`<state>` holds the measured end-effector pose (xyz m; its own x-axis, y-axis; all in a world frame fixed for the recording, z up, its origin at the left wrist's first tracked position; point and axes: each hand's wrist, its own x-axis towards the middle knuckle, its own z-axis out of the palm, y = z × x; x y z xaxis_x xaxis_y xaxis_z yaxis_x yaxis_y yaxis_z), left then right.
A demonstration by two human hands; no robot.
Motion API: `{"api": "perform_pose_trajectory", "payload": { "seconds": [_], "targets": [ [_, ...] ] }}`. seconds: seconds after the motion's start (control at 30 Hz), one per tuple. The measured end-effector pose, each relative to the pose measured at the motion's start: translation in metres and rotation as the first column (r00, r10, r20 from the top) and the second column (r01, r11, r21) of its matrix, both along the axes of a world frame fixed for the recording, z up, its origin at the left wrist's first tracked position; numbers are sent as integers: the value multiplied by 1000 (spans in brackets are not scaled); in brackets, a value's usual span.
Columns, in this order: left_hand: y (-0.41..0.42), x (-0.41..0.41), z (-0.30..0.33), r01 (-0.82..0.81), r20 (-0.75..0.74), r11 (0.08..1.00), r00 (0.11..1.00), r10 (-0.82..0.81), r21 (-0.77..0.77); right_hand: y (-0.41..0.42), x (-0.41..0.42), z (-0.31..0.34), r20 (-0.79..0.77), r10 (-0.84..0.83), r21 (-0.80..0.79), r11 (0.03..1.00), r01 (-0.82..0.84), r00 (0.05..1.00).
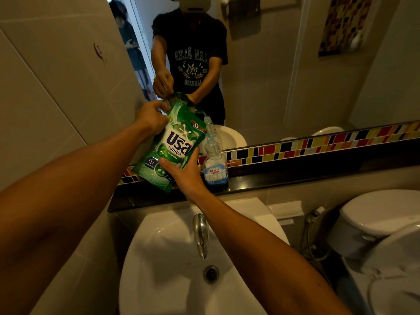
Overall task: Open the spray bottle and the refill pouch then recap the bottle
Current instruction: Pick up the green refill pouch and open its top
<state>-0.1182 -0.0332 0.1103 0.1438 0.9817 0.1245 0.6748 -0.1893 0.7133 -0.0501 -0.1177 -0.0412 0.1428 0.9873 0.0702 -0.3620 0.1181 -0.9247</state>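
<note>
Green refill pouch (173,146) is steadied low by the right hand (184,171) so the left hand (151,116) fingers, pinching its top corner, can tear; spray bottle (214,164) waits uncapped on the shelf (295,178).

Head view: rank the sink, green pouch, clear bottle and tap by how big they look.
Largest to smallest:
1. sink
2. green pouch
3. clear bottle
4. tap
The bottle and tap look close; the tap is nearer the camera, so their order is unsure.
</note>
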Motion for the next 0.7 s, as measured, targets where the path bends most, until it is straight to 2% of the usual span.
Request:
{"api": "perform_pose_trajectory", "payload": {
  "seconds": [0.7],
  "targets": [
    [-3,-2,7,24,-13,999,1000,-24,-22,0,-4,3,-7,11,-45,999,-11,1000]
  ]
}}
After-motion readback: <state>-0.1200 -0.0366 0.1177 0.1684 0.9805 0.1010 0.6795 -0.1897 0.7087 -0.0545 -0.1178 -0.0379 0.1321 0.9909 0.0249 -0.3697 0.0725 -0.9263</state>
